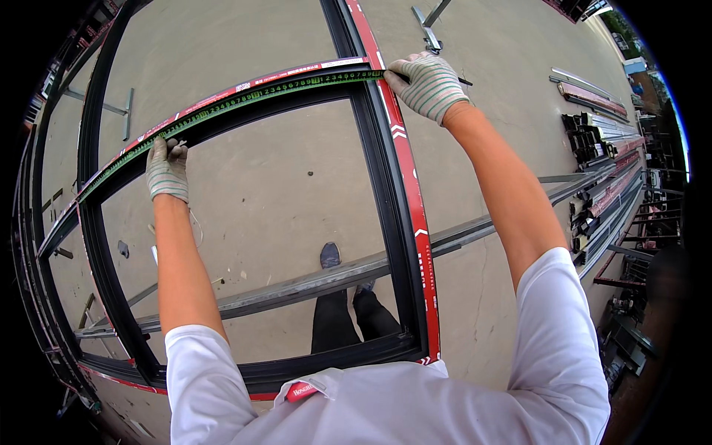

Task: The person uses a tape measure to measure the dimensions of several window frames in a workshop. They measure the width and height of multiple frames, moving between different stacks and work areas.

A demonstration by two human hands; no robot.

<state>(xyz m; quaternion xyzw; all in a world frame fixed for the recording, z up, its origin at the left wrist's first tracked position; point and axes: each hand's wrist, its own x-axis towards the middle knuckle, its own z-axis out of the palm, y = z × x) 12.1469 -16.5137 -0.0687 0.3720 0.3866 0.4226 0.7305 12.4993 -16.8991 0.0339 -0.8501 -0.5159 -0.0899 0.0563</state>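
A black metal frame (pixel 382 185) with red protective film (pixel 415 215) along its edges spans the view in front of me. Along its crossbar lies the stretched green blade of a tape measure (pixel 285 87). My left hand (pixel 167 169), in a white glove with green stripes, pinches the blade toward the left; a small pale tip shows at its fingers. At the right corner, my right hand (pixel 429 85), gloved alike, closes on the blade's right end. A thin dark stick (pixel 465 81) juts out behind that hand. Whether the tape's case is inside it is hidden.
A grey metal beam (pixel 326 277) runs crosswise under the frame. Bundles of metal profiles (pixel 604 137) lie at the right, beside dark racks (pixel 641 252). A metal stand (pixel 428 30) is at the top. My shoe (pixel 330 255) shows on the concrete floor (pixel 289 200) through the frame opening.
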